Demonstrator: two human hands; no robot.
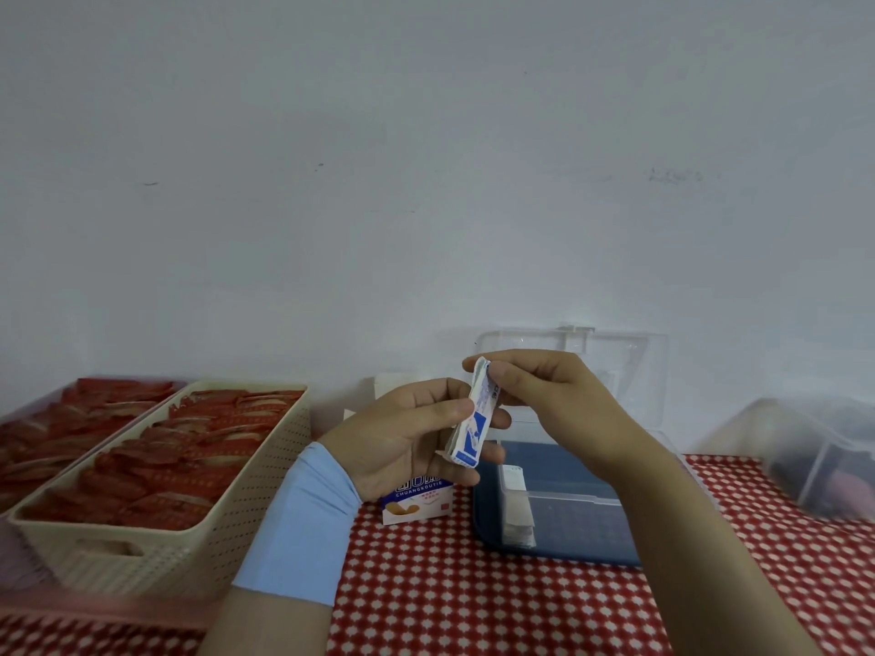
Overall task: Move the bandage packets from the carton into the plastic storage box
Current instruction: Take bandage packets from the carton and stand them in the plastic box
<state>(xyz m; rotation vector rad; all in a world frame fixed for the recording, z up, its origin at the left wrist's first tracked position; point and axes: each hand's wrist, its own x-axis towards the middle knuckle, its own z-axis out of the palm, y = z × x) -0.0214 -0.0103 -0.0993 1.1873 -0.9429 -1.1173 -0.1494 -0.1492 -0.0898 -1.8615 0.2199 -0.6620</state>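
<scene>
Head view: packets out, not yet boxed

Above the carton, the left hand grips a stack of bandage packets; the right hand pinches its top. Rightward, the open storage box already holds a small white pile.

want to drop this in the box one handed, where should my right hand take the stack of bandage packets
Probably the middle of the stack of bandage packets, thumb and fingers pressing its broad flat faces, coming from the right. It stands nearly upright, a long thin bundle; the right hand pinches only the top end, where loose packets could fan out.
</scene>
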